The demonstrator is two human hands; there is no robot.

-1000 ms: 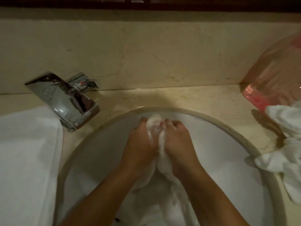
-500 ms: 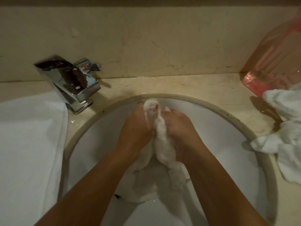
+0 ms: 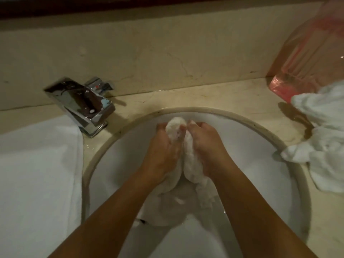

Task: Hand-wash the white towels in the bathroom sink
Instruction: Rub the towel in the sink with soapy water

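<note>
Still bunched as half a second before, soapy white terry towel [image 3: 191, 164] over the round glossy sink [image 3: 290, 146], left hand [image 3: 163, 153] and right hand [image 3: 206, 146] both gripping it, boxy chrome faucet [image 3: 81, 101] nearby

1. On a beige marble countertop [image 3: 214, 97] a square chrome faucet [image 3: 81, 103] is mounted.
2. A flat white towel [image 3: 37, 174] is spread at left.
3. A crumpled white towel [image 3: 323, 138] is heaped at right against a pink translucent container [image 3: 309, 58].

Head view, steeply down, close above the sink [image 3: 260, 174]
</note>
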